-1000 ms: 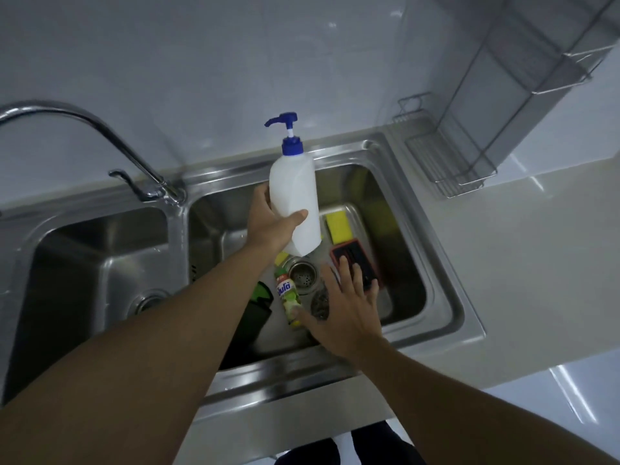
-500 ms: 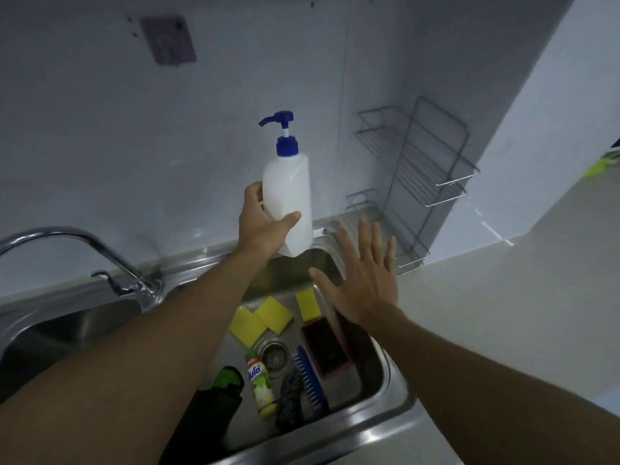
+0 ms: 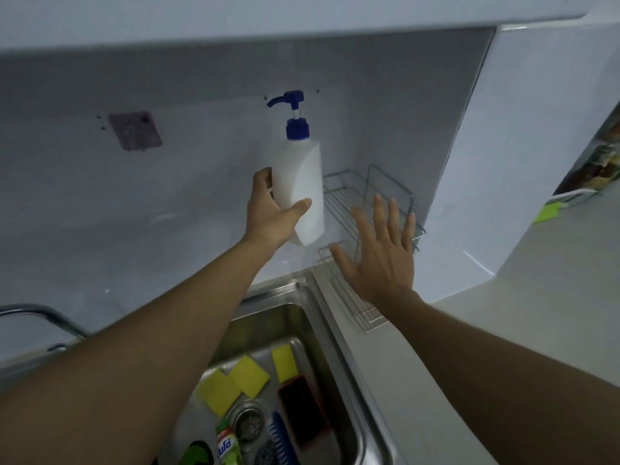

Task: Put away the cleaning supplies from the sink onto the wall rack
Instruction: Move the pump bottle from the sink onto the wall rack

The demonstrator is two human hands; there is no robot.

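One white pump bottle (image 3: 300, 186) hangs in the air above the sink's (image 3: 349, 397) far right corner, just left of the wall rack (image 3: 349, 196) at the bench's (image 3: 503, 330) far edge. Its long axis is nearly upright, with the blue pump on top and the spout pointing left, and my left hand (image 3: 268, 216) grasps its lower half, fingers (image 3: 263, 177) curled behind and thumb in front. My right hand (image 3: 379, 260) hovers flat before the rack, spread and released, holding nothing, and in the sink I count three yellow sponges (image 3: 250, 375), one small green bottle (image 3: 228, 446), one blue brush (image 3: 283, 437) and one red-edged black pad (image 3: 302, 411).
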